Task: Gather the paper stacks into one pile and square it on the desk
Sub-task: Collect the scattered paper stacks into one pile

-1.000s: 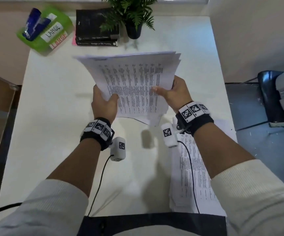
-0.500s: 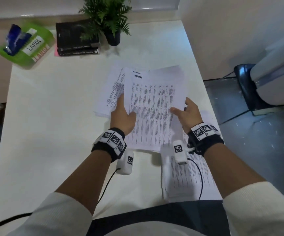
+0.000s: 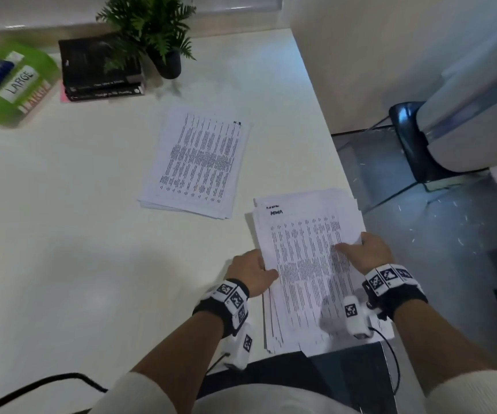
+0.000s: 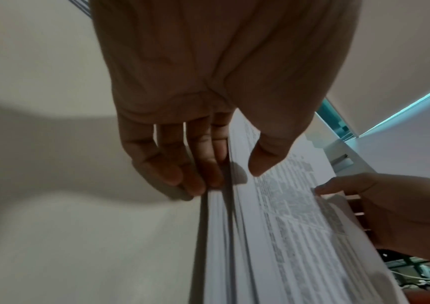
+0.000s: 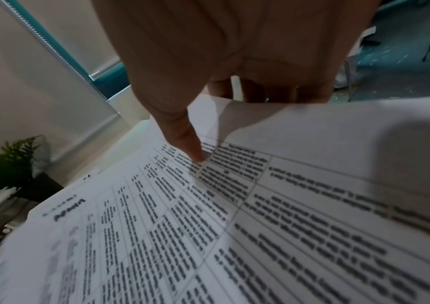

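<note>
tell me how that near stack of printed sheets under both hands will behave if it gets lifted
The near stack would likely flop and sag: it is loose thin sheets. Its left edges already fan out unevenly, so sheets may slip apart unless the left hand and right hand pinch firmly. It overhangs the desk front edge, so a nudge might spill some.

left hand [image 3: 251, 274]: fingers curled, thumb out | right hand [image 3: 365, 252]: apparently pinching

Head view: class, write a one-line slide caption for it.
Both hands, left hand and right hand, grip the near paper stack; a second stack lies apart on the desk.
</note>
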